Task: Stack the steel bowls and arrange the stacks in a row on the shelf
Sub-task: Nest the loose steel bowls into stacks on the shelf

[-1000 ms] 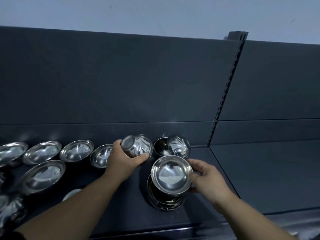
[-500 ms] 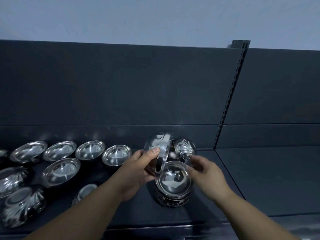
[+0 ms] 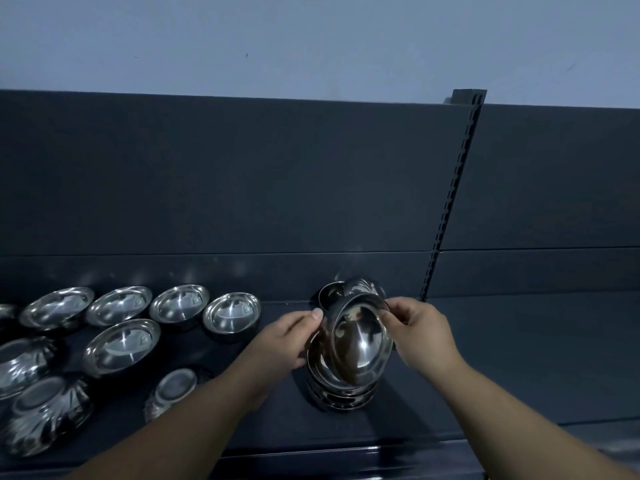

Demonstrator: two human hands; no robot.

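A steel bowl (image 3: 360, 341) is tilted over a stack of steel bowls (image 3: 341, 393) near the middle of the dark shelf (image 3: 502, 358). My left hand (image 3: 287, 337) grips its left rim with thumb on top. My right hand (image 3: 420, 332) pinches its right rim. Behind the stack, partly hidden, sit two more bowls (image 3: 346, 289). Several loose bowls lie to the left: a back row (image 3: 232, 315), a larger one (image 3: 121, 346), and upside-down ones (image 3: 173, 388).
The shelf's back panel (image 3: 242, 185) rises close behind the bowls. A slotted upright post (image 3: 453, 195) splits the shelf; the section right of it holds nothing. The shelf's front edge (image 3: 311, 459) runs under my forearms.
My left hand carried a bowl from the back row to the stack and turned it open side up. My right hand shifted from the stack's side to that bowl's right rim.
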